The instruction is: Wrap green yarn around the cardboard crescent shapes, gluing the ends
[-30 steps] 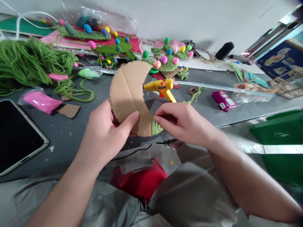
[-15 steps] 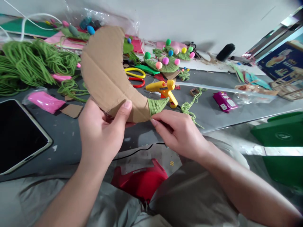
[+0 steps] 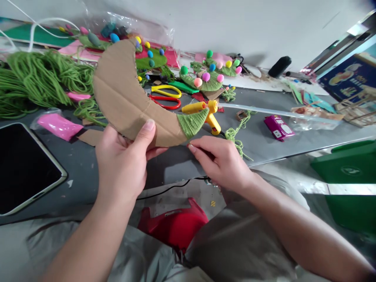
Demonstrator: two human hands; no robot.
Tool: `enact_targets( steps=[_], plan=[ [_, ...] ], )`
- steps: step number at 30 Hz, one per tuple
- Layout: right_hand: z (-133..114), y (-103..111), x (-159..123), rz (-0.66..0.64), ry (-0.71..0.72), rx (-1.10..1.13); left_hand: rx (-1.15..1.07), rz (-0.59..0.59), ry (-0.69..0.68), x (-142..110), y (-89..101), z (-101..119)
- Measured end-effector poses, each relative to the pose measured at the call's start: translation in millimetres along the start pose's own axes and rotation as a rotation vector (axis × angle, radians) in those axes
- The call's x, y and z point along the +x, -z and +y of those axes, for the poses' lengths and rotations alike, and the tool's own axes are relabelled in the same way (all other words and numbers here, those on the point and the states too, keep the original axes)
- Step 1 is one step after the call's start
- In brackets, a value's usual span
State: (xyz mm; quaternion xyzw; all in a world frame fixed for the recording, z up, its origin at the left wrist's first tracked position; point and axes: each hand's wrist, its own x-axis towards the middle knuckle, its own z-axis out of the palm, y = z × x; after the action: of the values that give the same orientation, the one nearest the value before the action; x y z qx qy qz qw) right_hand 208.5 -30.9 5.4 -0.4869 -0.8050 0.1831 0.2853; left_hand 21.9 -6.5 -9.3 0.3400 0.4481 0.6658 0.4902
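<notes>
My left hand (image 3: 122, 166) is closed on a crescent of brown cardboard (image 3: 117, 88), thumb on its face and fingers behind. Green yarn (image 3: 193, 122) is wound tightly around the crescent's right tip. Just below that wrapped end, my right hand (image 3: 223, 160) is closed in a pinch on the yarn's loose end, most of which the fingers hide. Behind the tip lies a yellow hot glue gun (image 3: 212, 117) on the grey table. Scissors with yellow and red handles (image 3: 166, 97) rest beyond the crescent's inner curve.
Bundles of green yarn (image 3: 44, 78) lie at the left, near a pink packet (image 3: 60, 124) and a dark-screened tablet (image 3: 26, 168). Yarn-covered pieces with coloured balls (image 3: 205, 76) sit at the back. A purple packet (image 3: 278, 127) is at right; green bins (image 3: 349, 162) stand beyond the table edge.
The crescent has tilted and shifted left and slightly down with my left hand. A small gap now shows between its wrapped end and my right fingertips, which stay nearly in place.
</notes>
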Motion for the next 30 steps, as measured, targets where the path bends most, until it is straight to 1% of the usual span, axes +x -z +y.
enact_targets(
  steps=[5, 8, 11, 14, 16, 20, 23, 26, 28, 30],
  plan=[
    [8, 1, 2, -0.031, 0.001, 0.104, -0.05, -0.035, 0.062, 1, 0.6, 2],
    [16, 2, 4, -0.083, 0.03, 0.188, -0.046, -0.077, 0.136, 1, 2.0, 5],
    [27, 4, 7, -0.123, 0.083, 0.212, -0.046, -0.126, 0.223, 3, 5.0, 9],
    [37, 9, 12, -0.129, 0.132, 0.208, -0.016, -0.21, 0.272, 7, 10.6, 11],
    [40, 15, 15, -0.186, 0.155, 0.227, 0.032, -0.266, 0.286, 9, 14.7, 12],
    [39, 28, 24, -0.346, 0.172, 0.232, 0.172, -0.41, 0.328, 7, 17.3, 12],
    [41, 32, 30, -0.386, 0.188, 0.174, 0.24, -0.473, 0.373, 2, 13.6, 10],
    [43, 33, 31, -0.379, 0.177, 0.146, 0.261, -0.474, 0.388, 1, 10.6, 8],
    [42, 34, 30, -0.353, 0.16, 0.138, 0.286, -0.445, 0.353, 1, 10.8, 6],
    [39, 36, 28, -0.316, 0.134, 0.11, 0.331, -0.407, 0.289, 1, 12.0, 4]
  ],
)
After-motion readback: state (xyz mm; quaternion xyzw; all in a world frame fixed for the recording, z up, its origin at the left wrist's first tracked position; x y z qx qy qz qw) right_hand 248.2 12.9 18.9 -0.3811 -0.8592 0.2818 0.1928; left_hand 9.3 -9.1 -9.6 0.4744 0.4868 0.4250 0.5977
